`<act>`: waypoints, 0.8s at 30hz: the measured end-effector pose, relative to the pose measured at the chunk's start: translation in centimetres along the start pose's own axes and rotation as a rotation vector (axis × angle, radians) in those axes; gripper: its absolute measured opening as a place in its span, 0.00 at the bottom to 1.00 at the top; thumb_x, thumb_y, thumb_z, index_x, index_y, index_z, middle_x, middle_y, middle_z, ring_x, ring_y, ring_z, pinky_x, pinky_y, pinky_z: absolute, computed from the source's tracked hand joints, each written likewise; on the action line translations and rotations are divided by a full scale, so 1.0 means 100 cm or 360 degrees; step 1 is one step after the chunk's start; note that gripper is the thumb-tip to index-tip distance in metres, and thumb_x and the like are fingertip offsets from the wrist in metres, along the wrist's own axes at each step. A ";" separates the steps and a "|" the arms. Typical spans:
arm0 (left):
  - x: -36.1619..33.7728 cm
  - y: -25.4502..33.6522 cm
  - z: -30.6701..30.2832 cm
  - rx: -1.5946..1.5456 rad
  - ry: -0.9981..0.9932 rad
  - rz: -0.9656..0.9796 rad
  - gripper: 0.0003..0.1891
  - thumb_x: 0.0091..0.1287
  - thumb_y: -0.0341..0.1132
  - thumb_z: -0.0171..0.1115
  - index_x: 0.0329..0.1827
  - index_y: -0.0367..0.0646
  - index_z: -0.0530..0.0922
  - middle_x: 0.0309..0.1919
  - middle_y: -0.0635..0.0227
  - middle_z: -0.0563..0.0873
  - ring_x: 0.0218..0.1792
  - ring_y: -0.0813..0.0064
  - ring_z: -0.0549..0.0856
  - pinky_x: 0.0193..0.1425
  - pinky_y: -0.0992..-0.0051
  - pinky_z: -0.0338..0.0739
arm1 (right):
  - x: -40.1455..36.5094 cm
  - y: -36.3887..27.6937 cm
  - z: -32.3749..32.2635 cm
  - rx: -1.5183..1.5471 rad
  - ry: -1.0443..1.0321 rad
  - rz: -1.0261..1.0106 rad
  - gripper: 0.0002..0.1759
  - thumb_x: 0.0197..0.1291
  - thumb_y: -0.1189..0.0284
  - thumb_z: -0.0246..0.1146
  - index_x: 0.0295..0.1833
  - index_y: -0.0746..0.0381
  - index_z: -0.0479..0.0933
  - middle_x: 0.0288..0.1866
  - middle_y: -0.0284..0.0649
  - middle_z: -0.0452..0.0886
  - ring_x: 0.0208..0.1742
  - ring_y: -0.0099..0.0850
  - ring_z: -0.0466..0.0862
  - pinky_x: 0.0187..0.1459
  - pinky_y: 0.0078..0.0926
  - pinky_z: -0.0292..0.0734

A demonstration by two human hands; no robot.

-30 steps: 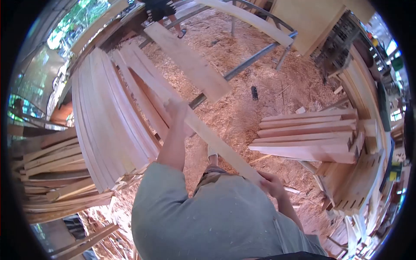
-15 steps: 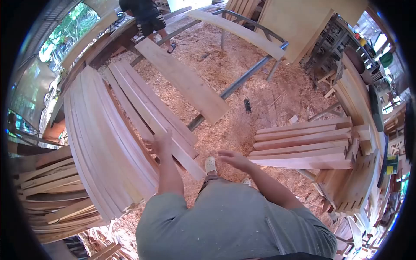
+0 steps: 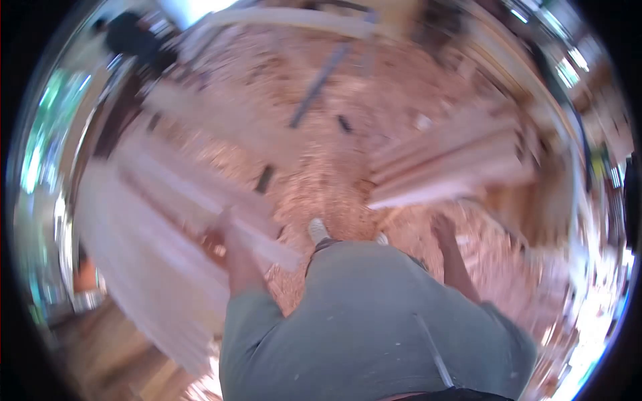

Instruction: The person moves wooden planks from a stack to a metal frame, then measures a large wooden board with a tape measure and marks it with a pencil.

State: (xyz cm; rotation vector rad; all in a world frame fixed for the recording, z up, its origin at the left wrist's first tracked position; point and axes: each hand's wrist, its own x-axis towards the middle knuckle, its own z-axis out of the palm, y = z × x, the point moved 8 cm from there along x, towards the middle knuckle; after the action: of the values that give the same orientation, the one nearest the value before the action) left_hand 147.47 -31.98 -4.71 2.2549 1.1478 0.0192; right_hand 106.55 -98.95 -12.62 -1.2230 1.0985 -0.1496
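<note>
The picture is smeared by motion. My left hand point(image 3: 224, 230) is over the near end of the long pale planks point(image 3: 194, 184) on the left; its fingers are too blurred to make out. Beside it lies a wide stack of planks point(image 3: 147, 247). My right hand point(image 3: 443, 230) hangs low over the shavings, just below the stacked boards point(image 3: 448, 154) on the right, with its fingers blurred.
Wood shavings cover the floor point(image 3: 328, 174) around my shoes point(image 3: 318, 231). A dark metal bar point(image 3: 319, 85) and a small black object point(image 3: 344, 124) are ahead. Another person point(image 3: 137, 40) is at the upper left. Slotted boards point(image 3: 535, 207) are at the right.
The view has swung, shifting the planks and the other person left in the frame. My right hand has moved right and down, away from in front of my body. My left hand remains by the planks.
</note>
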 end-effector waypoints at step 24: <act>-0.370 -0.010 0.194 0.0089 -0.2074 0.0719 0.25 0.60 0.43 0.69 0.51 0.32 0.73 0.39 0.62 0.81 0.41 0.68 0.82 0.45 0.69 0.77 | -0.209 -0.282 0.066 -0.1510 -0.0200 -0.1348 0.17 0.44 0.70 0.67 0.43 0.61 0.78 0.38 0.44 0.80 0.46 0.46 0.79 0.48 0.43 0.76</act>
State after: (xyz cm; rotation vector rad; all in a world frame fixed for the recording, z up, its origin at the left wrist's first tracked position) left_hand 128.86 -68.72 -11.88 1.8573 -0.0596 -1.1125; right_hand 113.17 -92.76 21.96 -2.4735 0.4419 -0.1938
